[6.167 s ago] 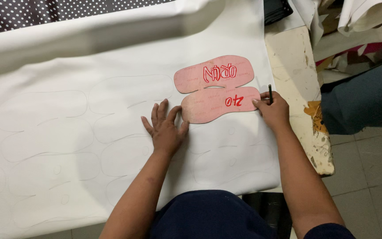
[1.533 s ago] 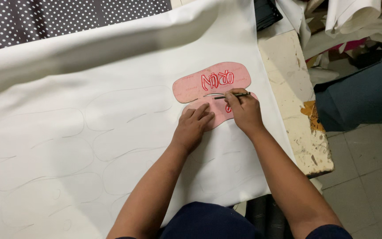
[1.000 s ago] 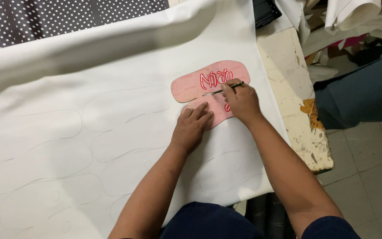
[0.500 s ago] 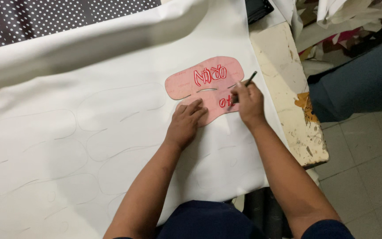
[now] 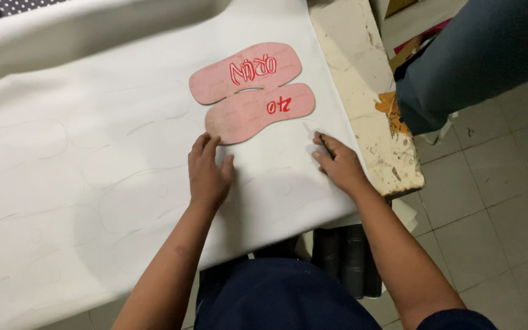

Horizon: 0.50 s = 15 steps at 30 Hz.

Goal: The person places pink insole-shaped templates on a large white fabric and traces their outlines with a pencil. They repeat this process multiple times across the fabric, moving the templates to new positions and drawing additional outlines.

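Two pink sole-shaped templates lie side by side on a white sheet [image 5: 93,153]: the far template [image 5: 245,70] and the near template [image 5: 261,113], both with red marks. My left hand [image 5: 208,172] rests flat on the sheet, its fingertips just short of the near template's heel end. My right hand [image 5: 336,164] lies on the sheet below and right of the templates, fingers closed on a dark pen [image 5: 325,144]. Faint traced sole outlines cover the sheet.
A worn, paint-chipped table edge [image 5: 362,104] shows right of the sheet. A person's leg in blue trousers [image 5: 472,61] stands by the table at the upper right. Grey floor tiles [image 5: 496,201] lie beyond. A folded ridge of white material runs along the far side.
Both hands have come off the near template and drawn back toward me. The right hand with the pen moved from the template's edge to the bare sheet. The view has shifted.
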Available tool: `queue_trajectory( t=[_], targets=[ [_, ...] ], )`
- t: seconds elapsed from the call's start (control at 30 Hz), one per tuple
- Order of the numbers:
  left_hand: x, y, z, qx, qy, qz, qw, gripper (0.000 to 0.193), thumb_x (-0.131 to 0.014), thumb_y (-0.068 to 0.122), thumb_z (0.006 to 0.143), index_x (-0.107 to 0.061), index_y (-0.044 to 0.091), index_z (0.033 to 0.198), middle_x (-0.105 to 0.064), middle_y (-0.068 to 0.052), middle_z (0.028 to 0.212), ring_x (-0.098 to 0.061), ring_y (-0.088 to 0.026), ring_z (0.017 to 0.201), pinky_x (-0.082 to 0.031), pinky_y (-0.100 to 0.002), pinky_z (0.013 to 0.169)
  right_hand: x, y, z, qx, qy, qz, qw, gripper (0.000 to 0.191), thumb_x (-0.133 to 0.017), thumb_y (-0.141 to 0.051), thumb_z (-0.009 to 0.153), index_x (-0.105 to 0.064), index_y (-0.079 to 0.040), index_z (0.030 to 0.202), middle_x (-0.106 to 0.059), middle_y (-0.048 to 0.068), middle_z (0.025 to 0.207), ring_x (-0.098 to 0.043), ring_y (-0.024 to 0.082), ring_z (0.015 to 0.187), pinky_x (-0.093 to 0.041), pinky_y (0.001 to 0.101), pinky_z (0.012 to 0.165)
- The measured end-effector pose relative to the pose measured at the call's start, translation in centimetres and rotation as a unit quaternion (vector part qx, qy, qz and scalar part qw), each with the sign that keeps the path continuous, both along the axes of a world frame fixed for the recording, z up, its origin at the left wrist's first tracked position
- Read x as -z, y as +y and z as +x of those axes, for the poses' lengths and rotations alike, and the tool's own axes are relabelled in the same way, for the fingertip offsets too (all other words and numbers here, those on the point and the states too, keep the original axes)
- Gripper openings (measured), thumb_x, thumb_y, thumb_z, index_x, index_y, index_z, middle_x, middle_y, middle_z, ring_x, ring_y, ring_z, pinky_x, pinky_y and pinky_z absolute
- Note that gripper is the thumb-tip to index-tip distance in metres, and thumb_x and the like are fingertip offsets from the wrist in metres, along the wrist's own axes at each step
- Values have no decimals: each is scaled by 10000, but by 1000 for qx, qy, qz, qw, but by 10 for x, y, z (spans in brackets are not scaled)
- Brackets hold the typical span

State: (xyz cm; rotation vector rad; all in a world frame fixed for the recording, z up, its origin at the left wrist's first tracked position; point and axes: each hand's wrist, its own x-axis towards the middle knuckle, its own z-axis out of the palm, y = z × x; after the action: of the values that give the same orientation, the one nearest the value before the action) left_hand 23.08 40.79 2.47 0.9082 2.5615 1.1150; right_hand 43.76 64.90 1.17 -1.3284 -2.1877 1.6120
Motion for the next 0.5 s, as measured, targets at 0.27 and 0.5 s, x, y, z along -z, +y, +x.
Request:
queue_trajectory(
  t=[0.27,0.5],
  targets=[
    [9,-94,63,67,154,-143,975,499,-606,307,982,-573,133,1449,-428,-129,1596,-321,-370,1498,-284,-467,1210,-13,4,121,86,-187,278,938,432,-732,-422,985,-696,5,938,-704,170,825,-653,284,757,-514,409,712],
    [-3,-114,61,100,101,-109,984,531,-634,305,944,-571,137,1444,-378,-107,1619,-279,-374,1506,-261,-462,1209,5,-38,162,202,-90,-23,975,500,-806,-431,868,-585,-3,1004,-627,90,782,-546,152,530,-408,314,490]
  ],
)
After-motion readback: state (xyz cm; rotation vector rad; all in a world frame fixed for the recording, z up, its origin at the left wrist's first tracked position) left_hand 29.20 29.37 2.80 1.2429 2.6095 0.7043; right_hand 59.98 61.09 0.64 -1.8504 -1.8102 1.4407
